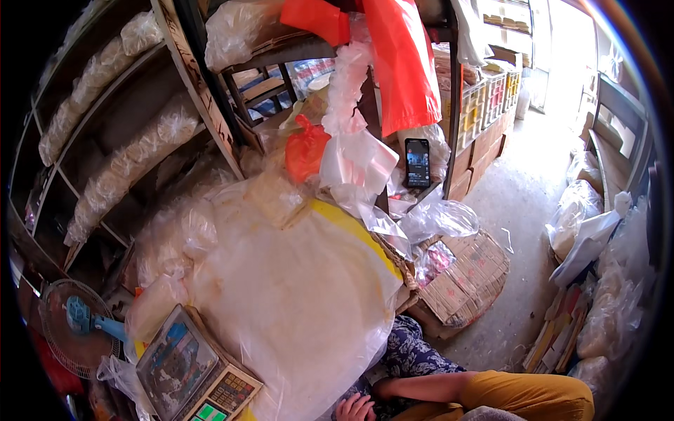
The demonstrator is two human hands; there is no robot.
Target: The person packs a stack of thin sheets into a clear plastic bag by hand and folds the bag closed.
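Observation:
At the bottom edge, my left hand (355,408) rests by the dark blue patterned cloth (416,350) over my legs, fingers bent and slightly apart, with nothing seen in them. My right hand (384,389) lies low against the same cloth; its fingers are hidden, so its grip cannot be made out. A yellow sleeve (526,392) covers my upper right arm. Before me spreads a work surface under cloudy plastic sheeting (295,284). Left of my hands stands a digital scale (179,363) with a worn metal pan and lit green display. Clear bags (200,226) of pale contents lie at the far left side.
A blue fan (79,316) stands left of the scale. Shelves (105,94) hold bagged goods. Red plastic bags (403,68) hang above a phone (417,163). A flattened cardboard box (466,279) lies right; plastic crates (471,113) stand farther back. More bags (605,316) line the right side.

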